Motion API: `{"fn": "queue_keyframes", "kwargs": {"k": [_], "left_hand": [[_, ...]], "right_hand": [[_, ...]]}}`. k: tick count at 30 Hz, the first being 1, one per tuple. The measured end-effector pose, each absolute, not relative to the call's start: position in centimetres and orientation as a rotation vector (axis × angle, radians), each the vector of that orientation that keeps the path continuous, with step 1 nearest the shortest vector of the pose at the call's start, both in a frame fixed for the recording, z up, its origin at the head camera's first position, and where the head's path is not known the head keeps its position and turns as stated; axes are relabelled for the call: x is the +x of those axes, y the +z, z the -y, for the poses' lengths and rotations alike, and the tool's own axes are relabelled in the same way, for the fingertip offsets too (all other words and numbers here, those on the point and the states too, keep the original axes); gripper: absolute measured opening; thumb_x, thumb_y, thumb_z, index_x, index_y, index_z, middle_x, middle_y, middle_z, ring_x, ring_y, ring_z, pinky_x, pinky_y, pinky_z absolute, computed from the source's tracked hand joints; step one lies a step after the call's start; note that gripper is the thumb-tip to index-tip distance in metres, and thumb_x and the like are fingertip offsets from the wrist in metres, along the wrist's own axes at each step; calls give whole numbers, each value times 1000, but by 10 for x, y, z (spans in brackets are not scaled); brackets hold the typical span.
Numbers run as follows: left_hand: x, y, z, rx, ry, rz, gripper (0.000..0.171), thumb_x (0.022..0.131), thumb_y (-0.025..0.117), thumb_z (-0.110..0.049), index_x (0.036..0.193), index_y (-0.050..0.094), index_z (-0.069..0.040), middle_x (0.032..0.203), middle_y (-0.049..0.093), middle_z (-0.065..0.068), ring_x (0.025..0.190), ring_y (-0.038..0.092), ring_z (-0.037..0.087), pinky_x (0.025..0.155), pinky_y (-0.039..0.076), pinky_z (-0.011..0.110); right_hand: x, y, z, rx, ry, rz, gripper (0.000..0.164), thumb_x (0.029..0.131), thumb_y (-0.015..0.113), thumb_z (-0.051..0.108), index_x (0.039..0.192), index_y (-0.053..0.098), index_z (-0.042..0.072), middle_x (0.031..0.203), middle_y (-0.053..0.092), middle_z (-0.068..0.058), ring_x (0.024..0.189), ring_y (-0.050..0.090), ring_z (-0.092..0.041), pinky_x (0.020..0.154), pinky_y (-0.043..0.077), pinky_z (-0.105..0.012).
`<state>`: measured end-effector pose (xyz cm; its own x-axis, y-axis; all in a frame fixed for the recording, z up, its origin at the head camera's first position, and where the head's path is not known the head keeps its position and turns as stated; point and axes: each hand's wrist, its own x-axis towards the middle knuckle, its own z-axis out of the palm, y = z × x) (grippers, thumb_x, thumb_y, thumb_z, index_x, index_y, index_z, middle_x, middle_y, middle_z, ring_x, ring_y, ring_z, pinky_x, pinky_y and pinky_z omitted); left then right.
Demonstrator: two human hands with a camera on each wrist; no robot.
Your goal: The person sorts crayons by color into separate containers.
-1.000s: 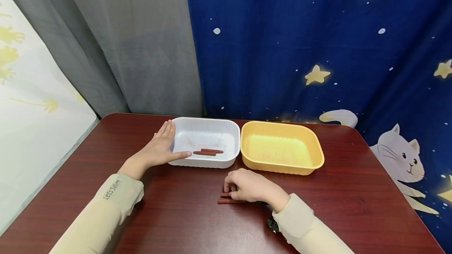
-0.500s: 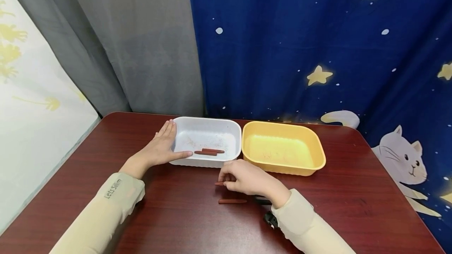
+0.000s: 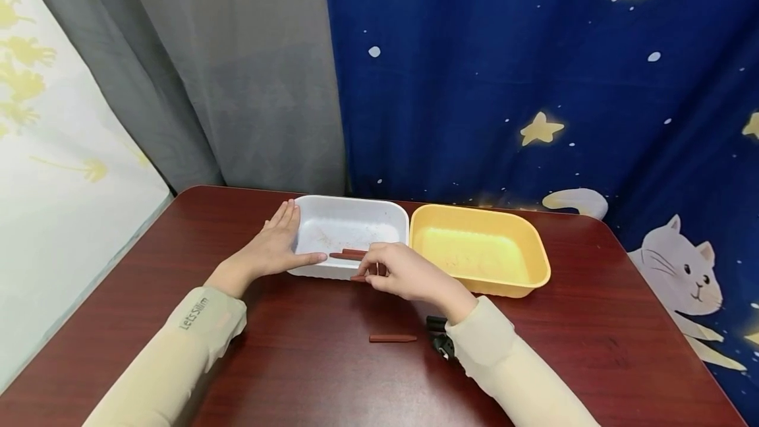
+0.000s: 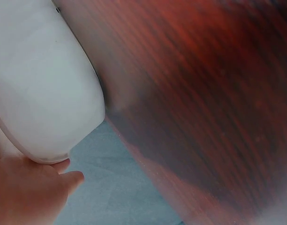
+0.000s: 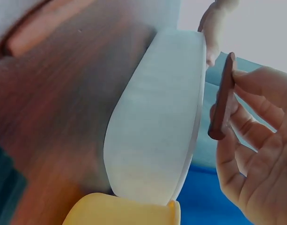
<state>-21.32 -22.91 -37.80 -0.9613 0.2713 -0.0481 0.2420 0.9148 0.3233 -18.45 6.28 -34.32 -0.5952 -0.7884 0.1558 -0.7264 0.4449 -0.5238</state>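
Fingers of the right hand pinch a brown stick pointing toward nine o'clock; the white box lies at twelve, touched by straight fingers of the left hand.

Both sleeves are cream, with dark lettering on the left cuff

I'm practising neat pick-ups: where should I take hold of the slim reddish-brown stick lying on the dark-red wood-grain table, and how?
Probably pinch the slim reddish-brown stick at mid-length, from above, across its long sides. It lies flat on the table and its right end tapers, so the even middle looks steadier.
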Motion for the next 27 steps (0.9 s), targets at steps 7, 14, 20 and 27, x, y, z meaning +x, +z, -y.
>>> {"fn": "queue_keyframes", "kwargs": {"k": [7,14,20,27], "left_hand": [[-214,-379,230,397,482,-2978,127,81,60,-76,155,4,9,166,-5,23,154,-3,40,119,12,66],[-213,-378,230,392,496,-2968,127,81,60,-76,155,3,9,166,-6,23,155,-5,39,119,12,65],[-213,-379,231,393,499,-2965,127,81,60,-76,155,3,9,166,-6,23,155,-5,39,120,12,65],[-213,-379,231,390,498,-2973,126,81,60,-76,155,4,9,166,-5,23,155,-4,39,119,13,66]], "right_hand": [[-199,-344,-52,-1337,-965,-2598,15,89,65,4,97,76,9,87,67,0,74,55,-8,69,50,-22],[-215,-356,-43,-1316,-1058,-2614,15,88,67,2,99,77,6,88,69,-4,75,56,-9,70,49,-20],[-225,-364,-34,-1282,-1074,-2612,15,89,66,3,99,77,5,87,70,-4,74,57,-10,69,48,-19],[-237,-371,-25,-1228,-1026,-2639,15,89,67,4,98,78,8,86,69,-4,74,56,-11,68,46,-19]]}}
